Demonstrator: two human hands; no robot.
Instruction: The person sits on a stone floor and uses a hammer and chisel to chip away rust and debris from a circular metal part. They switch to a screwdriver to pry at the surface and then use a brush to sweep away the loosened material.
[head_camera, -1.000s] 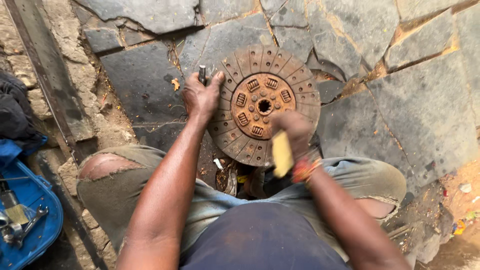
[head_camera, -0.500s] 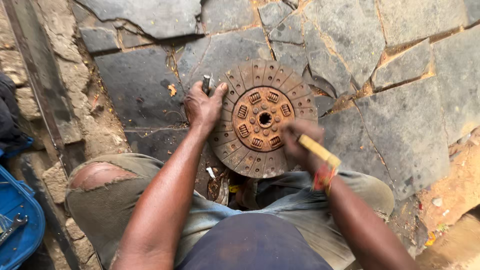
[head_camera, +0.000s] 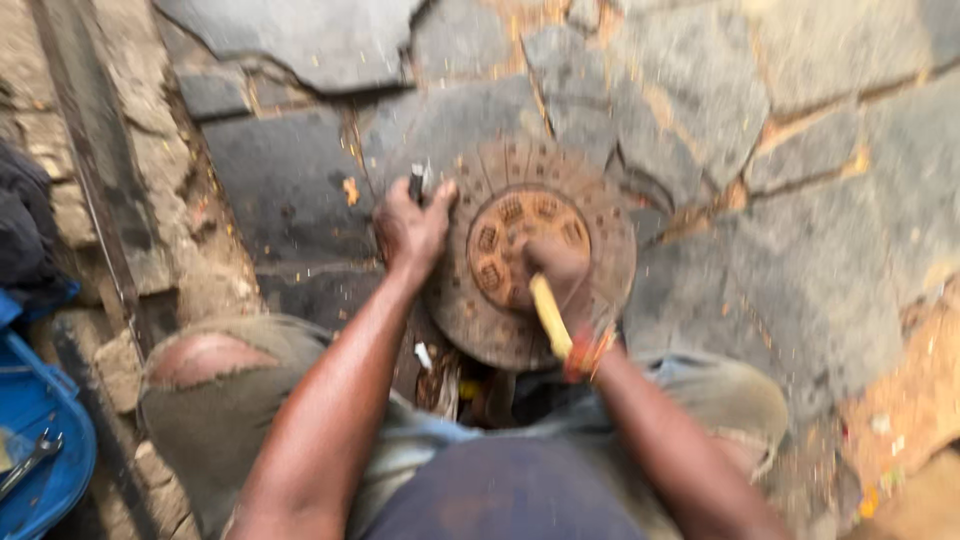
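Half a second on, the right hand (head_camera: 556, 270) has swung its yellow-handled tool (head_camera: 551, 318) down onto the rusty clutch disc (head_camera: 600, 235) at frame centre, fingers wrapped around it, while the left hand (head_camera: 410, 228), fingers closed, holds a dark metal punch (head_camera: 416, 184) at the disc's left edge.

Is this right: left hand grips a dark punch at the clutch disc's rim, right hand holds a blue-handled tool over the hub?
Not quite. The handle in the right hand is yellow, not blue; the head view shows it. The rest holds: the left hand grips a dark punch at the rim of the clutch disc, and the right hand is over the hub.
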